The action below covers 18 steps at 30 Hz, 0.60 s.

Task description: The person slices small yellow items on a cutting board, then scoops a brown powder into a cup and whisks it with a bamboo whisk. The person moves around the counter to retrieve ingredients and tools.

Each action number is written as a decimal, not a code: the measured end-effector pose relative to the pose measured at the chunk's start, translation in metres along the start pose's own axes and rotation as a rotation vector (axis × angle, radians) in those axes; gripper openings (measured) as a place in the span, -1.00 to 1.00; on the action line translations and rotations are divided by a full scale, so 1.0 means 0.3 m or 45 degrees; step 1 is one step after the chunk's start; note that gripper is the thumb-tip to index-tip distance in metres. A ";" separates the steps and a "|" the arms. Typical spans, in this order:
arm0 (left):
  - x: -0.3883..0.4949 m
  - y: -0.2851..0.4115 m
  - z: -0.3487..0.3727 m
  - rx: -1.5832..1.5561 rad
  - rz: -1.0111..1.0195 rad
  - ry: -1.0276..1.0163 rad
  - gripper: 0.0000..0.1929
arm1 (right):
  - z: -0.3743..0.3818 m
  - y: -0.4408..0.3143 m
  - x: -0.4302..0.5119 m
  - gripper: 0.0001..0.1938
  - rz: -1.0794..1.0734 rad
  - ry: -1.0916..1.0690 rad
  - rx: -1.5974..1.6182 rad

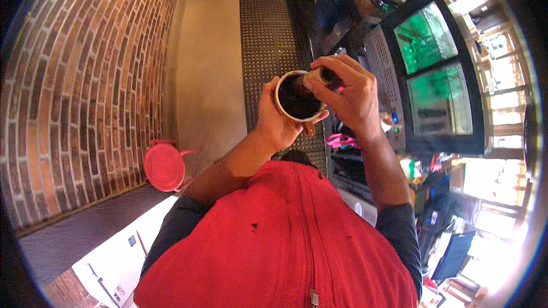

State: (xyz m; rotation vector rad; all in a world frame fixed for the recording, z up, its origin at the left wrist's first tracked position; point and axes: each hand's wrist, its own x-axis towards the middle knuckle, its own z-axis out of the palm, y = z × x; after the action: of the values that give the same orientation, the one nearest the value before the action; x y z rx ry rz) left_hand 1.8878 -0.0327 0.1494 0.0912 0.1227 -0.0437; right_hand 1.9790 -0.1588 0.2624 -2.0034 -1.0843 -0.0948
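My left hand (276,122) is wrapped around a round mug (279,102) with a pale rim and a brown handle that points down towards me. Its inside looks dark; whether that is liquid or powder I cannot tell. Between the thumb and fingers of my right hand (349,90) is a small cylindrical container (316,79), tan on the side with a dark round end. It is tilted over the right part of the mug's rim. Part of the container is hidden by my fingers.
A brick wall (85,94) runs along the left, with a red round stool (165,167) near it. Black perforated rubber mats (274,30) cover the floor ahead. To the right stands a metal appliance with dark-framed glass panels (432,68). A white appliance (115,265) is at lower left.
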 end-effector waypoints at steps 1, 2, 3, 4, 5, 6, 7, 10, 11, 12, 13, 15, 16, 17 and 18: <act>0.070 0.041 0.016 0.018 0.029 0.000 -0.34 | -0.001 0.046 0.082 -0.69 -0.009 -0.078 0.037; 0.134 0.078 0.026 0.033 0.058 0.003 -0.34 | -0.002 0.097 0.161 -0.68 -0.032 -0.160 0.071; 0.198 0.116 0.032 0.068 0.090 0.047 -0.33 | -0.002 0.147 0.234 -0.68 -0.005 -0.258 0.078; 0.267 0.154 0.036 0.095 0.092 0.031 -0.31 | -0.009 0.198 0.303 -0.68 0.014 -0.327 0.063; 0.337 0.191 0.038 0.144 0.095 0.052 -0.30 | -0.009 0.249 0.371 -0.68 -0.055 -0.272 0.050; 0.412 0.221 0.039 0.132 0.102 0.073 -0.29 | -0.010 0.303 0.437 -0.69 -0.090 -0.225 0.012; 0.493 0.257 0.039 0.102 0.110 0.070 -0.29 | -0.002 0.359 0.509 -0.69 -0.136 -0.174 -0.036; 0.735 0.362 0.047 0.080 0.171 0.164 -0.29 | 0.064 0.522 0.734 -0.71 -0.131 -0.111 0.089; 0.814 0.399 0.052 0.068 0.190 0.134 -0.29 | 0.073 0.576 0.815 -0.71 -0.108 -0.139 0.138; 0.892 0.437 0.060 0.108 0.212 0.198 -0.29 | 0.077 0.629 0.903 -0.71 -0.075 -0.244 0.224; 0.960 0.481 0.069 0.139 0.229 0.175 -0.29 | 0.064 0.678 0.990 -0.72 -0.116 -0.312 0.208; 1.106 0.564 0.083 0.166 0.242 0.185 -0.28 | 0.030 0.778 1.161 -0.72 -0.185 -0.463 0.163; 1.173 0.600 0.091 0.164 0.237 0.207 -0.28 | 0.024 0.816 1.239 -0.71 -0.168 -0.443 0.106; 1.243 0.638 0.098 0.156 0.222 0.268 -0.28 | 0.033 0.854 1.319 -0.70 -0.174 -0.375 0.113; 1.315 0.679 0.104 0.075 0.221 0.153 -0.27 | 0.051 0.895 1.399 -0.69 -0.178 -0.308 0.120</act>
State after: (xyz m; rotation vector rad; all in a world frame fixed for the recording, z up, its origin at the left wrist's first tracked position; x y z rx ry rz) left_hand 2.2927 0.1520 0.1493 0.1629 0.2335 0.1318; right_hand 2.4299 0.0536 0.2589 -1.8873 -1.3565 0.1268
